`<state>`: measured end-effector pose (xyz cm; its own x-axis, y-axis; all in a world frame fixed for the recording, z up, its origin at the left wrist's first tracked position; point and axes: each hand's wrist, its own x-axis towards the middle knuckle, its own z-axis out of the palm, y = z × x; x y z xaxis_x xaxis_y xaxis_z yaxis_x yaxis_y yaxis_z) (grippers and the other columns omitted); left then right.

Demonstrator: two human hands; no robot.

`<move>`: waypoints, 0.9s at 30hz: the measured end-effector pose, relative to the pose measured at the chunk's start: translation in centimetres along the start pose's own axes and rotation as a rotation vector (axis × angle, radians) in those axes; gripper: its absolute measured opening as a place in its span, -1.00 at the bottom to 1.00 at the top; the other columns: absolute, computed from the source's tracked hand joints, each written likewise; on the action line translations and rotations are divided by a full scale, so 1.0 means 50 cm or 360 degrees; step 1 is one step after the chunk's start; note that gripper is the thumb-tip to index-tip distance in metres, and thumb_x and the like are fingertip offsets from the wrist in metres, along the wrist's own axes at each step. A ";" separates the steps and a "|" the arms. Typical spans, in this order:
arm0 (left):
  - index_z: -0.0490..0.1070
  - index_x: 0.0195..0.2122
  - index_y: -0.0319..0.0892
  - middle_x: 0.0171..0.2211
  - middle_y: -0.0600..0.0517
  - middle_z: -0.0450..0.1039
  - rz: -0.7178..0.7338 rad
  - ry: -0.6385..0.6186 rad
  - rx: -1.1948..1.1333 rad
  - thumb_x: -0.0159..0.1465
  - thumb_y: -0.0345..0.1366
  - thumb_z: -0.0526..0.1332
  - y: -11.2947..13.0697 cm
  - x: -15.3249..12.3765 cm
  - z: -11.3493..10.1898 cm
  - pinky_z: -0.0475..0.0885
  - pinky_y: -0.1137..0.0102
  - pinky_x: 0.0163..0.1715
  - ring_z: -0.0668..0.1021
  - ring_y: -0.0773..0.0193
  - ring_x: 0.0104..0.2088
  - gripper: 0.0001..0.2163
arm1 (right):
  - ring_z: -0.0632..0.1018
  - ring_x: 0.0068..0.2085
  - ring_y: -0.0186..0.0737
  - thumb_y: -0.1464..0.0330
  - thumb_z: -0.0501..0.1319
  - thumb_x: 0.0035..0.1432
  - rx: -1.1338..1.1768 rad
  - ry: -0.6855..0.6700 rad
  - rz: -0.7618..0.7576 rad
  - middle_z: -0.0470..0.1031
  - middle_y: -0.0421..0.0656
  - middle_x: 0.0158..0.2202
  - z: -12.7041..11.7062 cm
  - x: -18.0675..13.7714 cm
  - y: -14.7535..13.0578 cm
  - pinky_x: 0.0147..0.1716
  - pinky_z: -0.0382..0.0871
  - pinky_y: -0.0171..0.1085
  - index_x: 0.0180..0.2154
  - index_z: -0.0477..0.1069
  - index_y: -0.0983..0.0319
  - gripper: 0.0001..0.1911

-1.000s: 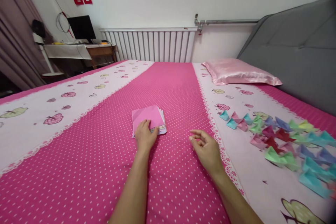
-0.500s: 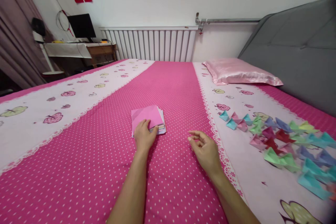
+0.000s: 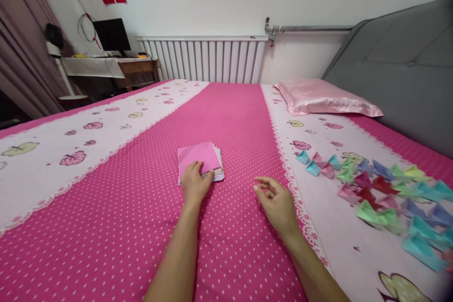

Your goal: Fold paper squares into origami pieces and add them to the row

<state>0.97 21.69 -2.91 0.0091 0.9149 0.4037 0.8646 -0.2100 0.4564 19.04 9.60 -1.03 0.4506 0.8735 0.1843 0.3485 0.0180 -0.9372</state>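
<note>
A stack of square coloured papers, pink sheet on top, lies on the pink dotted bedspread. My left hand rests on the near edge of the stack, its fingers laid over the top sheet and its thumb against the stack's side. My right hand hovers over the bedspread to the right of the stack, fingers loosely curled with the thumb near the fingertips and nothing visible in them. Several folded paper boats in blue, green, pink and red lie in rows further right.
A pink satin pillow lies at the head of the bed, below a grey padded headboard. A white radiator runs along the far wall. A desk with a monitor stands at the far left.
Both hands have stayed almost still; only the view has shifted slightly.
</note>
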 end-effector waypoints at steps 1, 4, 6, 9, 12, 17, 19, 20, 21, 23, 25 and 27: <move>0.39 -0.07 -0.28 0.00 -0.14 0.36 -0.0003 -0.0004 0.0003 0.09 -0.14 0.11 0.000 0.000 0.000 0.22 0.27 0.04 0.36 0.08 0.03 -0.57 | 0.27 -0.67 -0.44 0.19 0.16 0.01 0.0001 0.0000 0.0002 0.43 -0.14 -0.44 0.000 0.000 0.000 -0.72 0.17 -0.42 -0.21 0.41 0.26 -0.66; 0.39 -0.06 -0.28 0.01 -0.14 0.35 -0.0008 -0.0028 0.0018 0.09 -0.16 0.11 0.001 0.001 -0.002 0.22 0.27 0.04 0.35 0.08 0.03 -0.58 | 0.28 -0.66 -0.43 0.19 0.16 0.01 0.0006 -0.0006 -0.0002 0.43 -0.13 -0.43 0.001 -0.001 -0.001 -0.71 0.19 -0.42 -0.21 0.41 0.27 -0.65; 0.40 -0.06 -0.25 0.01 -0.13 0.34 -0.0016 -0.0035 0.0022 0.10 -0.18 0.11 0.002 0.002 -0.003 0.22 0.25 0.03 0.35 0.08 0.04 -0.60 | 0.29 -0.65 -0.43 0.19 0.15 0.01 0.0009 -0.0006 -0.0007 0.44 -0.12 -0.43 0.001 -0.001 -0.002 -0.70 0.19 -0.41 -0.21 0.41 0.28 -0.65; 0.43 -0.10 -0.18 0.00 -0.09 0.36 -0.0048 -0.0011 0.0020 0.11 -0.26 0.09 0.005 0.002 -0.003 0.22 0.24 0.03 0.36 0.13 0.03 -0.66 | 0.29 -0.65 -0.43 0.18 0.16 0.01 0.0006 -0.0013 -0.0001 0.43 -0.12 -0.43 0.001 -0.002 -0.006 -0.70 0.18 -0.42 -0.21 0.40 0.30 -0.63; 0.45 -0.12 -0.14 -0.01 -0.07 0.37 -0.0069 0.0023 0.0045 0.16 -0.32 0.02 0.006 -0.001 0.001 0.23 0.23 0.02 0.38 0.14 0.01 -0.69 | 0.25 -0.67 -0.45 0.18 0.15 0.02 0.0003 -0.0026 0.0014 0.41 -0.14 -0.45 0.001 -0.002 -0.008 -0.71 0.15 -0.42 -0.20 0.40 0.29 -0.63; 0.46 -0.13 -0.15 -0.01 -0.09 0.37 -0.0037 0.0086 0.0064 0.22 -0.31 -0.01 0.004 -0.004 0.006 0.23 0.17 0.01 0.38 0.10 0.01 -0.70 | 0.25 -0.66 -0.45 0.18 0.14 0.03 0.0030 -0.0035 -0.0007 0.41 -0.15 -0.45 0.000 -0.003 -0.007 -0.71 0.14 -0.42 -0.20 0.40 0.29 -0.64; 0.44 -0.12 -0.16 0.00 -0.09 0.37 0.0015 0.0217 0.0000 0.23 -0.33 -0.03 0.011 -0.004 0.000 0.23 0.17 0.03 0.37 0.13 0.03 -0.69 | 0.25 -0.66 -0.44 0.19 0.15 0.03 0.0032 -0.0013 -0.0020 0.42 -0.14 -0.44 -0.003 -0.002 -0.007 -0.71 0.15 -0.42 -0.21 0.40 0.29 -0.65; 0.44 -0.11 -0.16 0.00 -0.08 0.37 0.0067 0.0307 -0.0037 0.24 -0.34 -0.04 0.018 -0.005 -0.005 0.22 0.17 0.04 0.36 0.15 0.05 -0.69 | 0.26 -0.66 -0.44 0.20 0.16 0.02 0.0029 0.0005 -0.0026 0.42 -0.14 -0.44 -0.007 0.000 -0.008 -0.70 0.16 -0.42 -0.21 0.41 0.29 -0.65; 0.43 -0.10 -0.17 0.01 -0.07 0.36 0.0138 0.0396 -0.0067 0.24 -0.35 -0.05 0.030 -0.008 -0.012 0.22 0.17 0.05 0.34 0.16 0.06 -0.69 | 0.26 -0.65 -0.44 0.20 0.16 0.02 0.0025 0.0027 -0.0029 0.43 -0.14 -0.43 -0.013 0.002 -0.010 -0.69 0.17 -0.42 -0.21 0.41 0.29 -0.66; 0.41 -0.09 -0.17 0.00 -0.05 0.37 0.0326 0.0517 -0.0098 0.24 -0.38 -0.04 0.066 -0.022 -0.027 0.19 0.13 0.07 0.30 0.16 0.10 -0.69 | 0.26 -0.65 -0.44 0.21 0.17 0.01 0.0016 0.0094 -0.0032 0.43 -0.14 -0.43 -0.029 0.007 -0.015 -0.68 0.18 -0.41 -0.22 0.41 0.29 -0.67; 0.38 -0.06 -0.19 0.04 -0.05 0.33 0.0524 0.0473 -0.0089 0.23 -0.41 -0.03 0.116 -0.050 -0.038 0.16 0.08 0.09 0.25 0.15 0.13 -0.69 | 0.29 -0.63 -0.43 0.22 0.18 0.01 0.0026 0.0191 -0.0034 0.44 -0.14 -0.42 -0.053 0.015 -0.021 -0.65 0.20 -0.41 -0.22 0.41 0.28 -0.67; 0.34 -0.02 -0.22 0.08 -0.06 0.27 0.0724 0.0306 -0.0066 0.21 -0.48 -0.05 0.168 -0.091 -0.040 0.15 0.08 0.10 0.23 0.16 0.15 -0.65 | 0.33 -0.60 -0.41 0.23 0.19 0.01 0.0064 0.0314 -0.0051 0.44 -0.13 -0.41 -0.081 0.024 -0.026 -0.63 0.23 -0.40 -0.21 0.41 0.29 -0.67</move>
<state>7.18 15.06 0.69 0.2846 0.6479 0.7065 0.7740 -0.5901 0.2294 22.46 8.65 1.63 0.5931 0.7602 0.2652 0.3342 0.0672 -0.9401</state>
